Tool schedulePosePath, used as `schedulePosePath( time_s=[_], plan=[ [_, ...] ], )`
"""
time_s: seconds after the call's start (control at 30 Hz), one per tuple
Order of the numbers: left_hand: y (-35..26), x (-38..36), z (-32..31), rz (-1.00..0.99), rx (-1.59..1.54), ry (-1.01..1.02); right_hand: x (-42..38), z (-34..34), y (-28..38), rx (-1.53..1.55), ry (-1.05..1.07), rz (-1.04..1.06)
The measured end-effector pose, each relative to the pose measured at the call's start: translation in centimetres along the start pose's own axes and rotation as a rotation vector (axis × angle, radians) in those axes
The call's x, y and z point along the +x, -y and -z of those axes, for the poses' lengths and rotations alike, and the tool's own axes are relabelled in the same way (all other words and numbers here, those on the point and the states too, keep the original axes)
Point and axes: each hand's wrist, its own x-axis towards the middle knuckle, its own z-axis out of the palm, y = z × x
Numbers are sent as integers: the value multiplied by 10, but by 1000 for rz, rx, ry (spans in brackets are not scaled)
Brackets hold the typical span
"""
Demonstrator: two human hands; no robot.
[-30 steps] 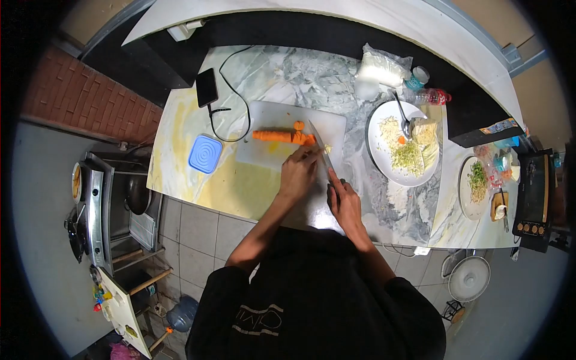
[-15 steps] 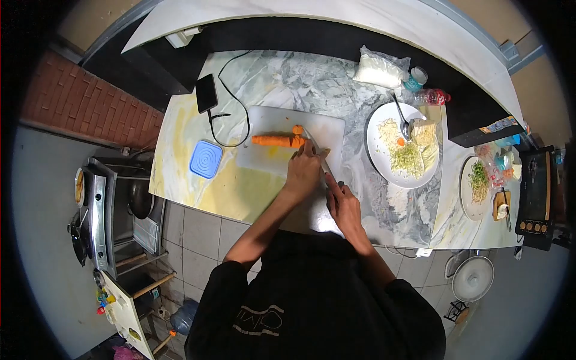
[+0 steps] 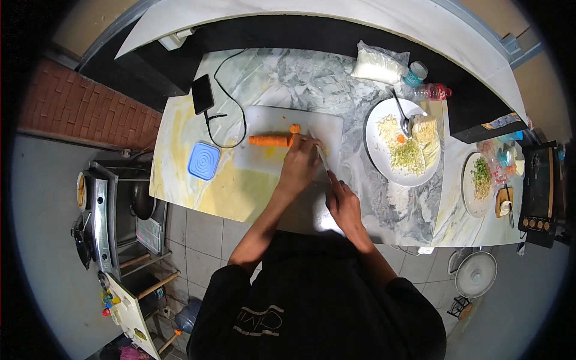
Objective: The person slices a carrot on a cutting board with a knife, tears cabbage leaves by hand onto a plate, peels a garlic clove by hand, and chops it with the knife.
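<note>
On the white cutting board point(image 3: 327, 126) lies an orange carrot point(image 3: 268, 141), with a small cut piece point(image 3: 294, 128) just beyond its right part. My left hand point(image 3: 300, 163) is closed over the carrot's right end, fingers bent and partly hidden from above. In my right hand point(image 3: 345, 207) is a knife point(image 3: 324, 161), gripped by its handle. Its blade points away from me and slants up past the left fingertips. The blade's tip is hard to make out against the board.
Left of the board are a blue lid point(image 3: 204, 161) and a phone point(image 3: 203, 94) on a cable. To the right, a white plate point(image 3: 375, 159) holds shredded vegetables and a spoon point(image 3: 405, 123). A bag of white powder point(image 3: 379, 65) and a bottle point(image 3: 429, 92) stand behind.
My left hand has shifted slightly left, onto the carrot's right end, covering the part seen there before. The knife blade has tilted a little. The view has moved slightly.
</note>
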Motion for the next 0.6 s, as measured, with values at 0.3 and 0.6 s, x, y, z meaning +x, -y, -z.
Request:
schedulePosePath(
  time_s=[0.3,0.6],
  plan=[
    [5,-7,6,257,-309,-44,15,23,1,142,-18,-119],
    [14,-23,-16,262,-301,-139,18,36,-2,227,115,-245]
  ],
)
